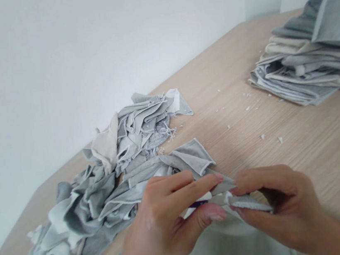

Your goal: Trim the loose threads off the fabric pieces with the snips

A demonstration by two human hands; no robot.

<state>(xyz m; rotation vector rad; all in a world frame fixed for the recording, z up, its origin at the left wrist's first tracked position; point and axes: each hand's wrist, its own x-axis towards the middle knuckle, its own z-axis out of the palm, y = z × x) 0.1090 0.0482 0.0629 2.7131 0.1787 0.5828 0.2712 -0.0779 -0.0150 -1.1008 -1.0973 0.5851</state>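
1. Lying just right of the gap between the 2 hands, in the lower right of centre of the frame: the grey cloth [250, 204], with a thick pale edge uppermost.
2. Sloping gently along the long axis of that edge, from the gap at lower centre down toward the right of the frame, into the grip of the right hand [278, 203].
3. Nearer to the right hand than to the left hand [172, 217]; touching the right thumb and fingers, and just beside the left thumb tip.
4. Pinching the grey cloth between thumb and fingers on the right.
5. Curving on the left around a purple-and-white item [200, 203], mostly hidden, with a gap between thumb tip and fingertips. Cannot tell how firmly held, or what kind of item.
6. Showing pale fabric [230, 249] below both hands, bottom centre; cannot tell if joined to the grey cloth.
7. Spread over the bench [333, 156] from lower left to centre: a loose cloth heap [113, 197], reaching behind the left hand.
8. Piled in the upper right, well apart from both hands: a folded stack [310, 48], with white scraps [263, 136] scattered nearby.
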